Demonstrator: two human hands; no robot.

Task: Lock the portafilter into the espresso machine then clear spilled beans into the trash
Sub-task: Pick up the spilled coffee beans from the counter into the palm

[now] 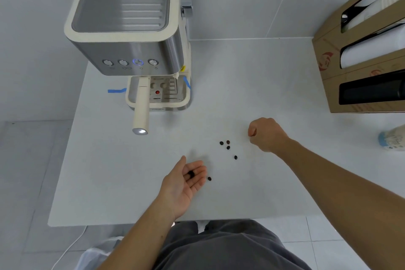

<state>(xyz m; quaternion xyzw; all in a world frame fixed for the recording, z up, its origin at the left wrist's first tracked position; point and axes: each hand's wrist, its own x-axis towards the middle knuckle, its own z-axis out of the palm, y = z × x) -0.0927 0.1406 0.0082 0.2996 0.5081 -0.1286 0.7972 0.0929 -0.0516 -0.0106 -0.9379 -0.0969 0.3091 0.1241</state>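
The cream and steel espresso machine [129, 28] stands at the back left of the white counter [109, 171]. The portafilter sits under its front, cream handle [141, 109] sticking out toward me. Several dark coffee beans [228, 144] lie scattered on the counter, one more bean [209, 178] beside my left fingers. My left hand [186, 180] rests palm up and cupped, with a dark bean or two [191, 174] on its fingers. My right hand [266, 133] hovers just right of the scattered beans, fingers curled closed; whether it holds a bean is hidden.
A cardboard dispenser box [359, 50] with cups and lids stands at the back right. A bottle [392, 139] lies at the right edge. A clear plastic trash bag [96, 254] shows below the counter's front edge, left of my legs. Blue tape [116, 90] marks the machine's spot.
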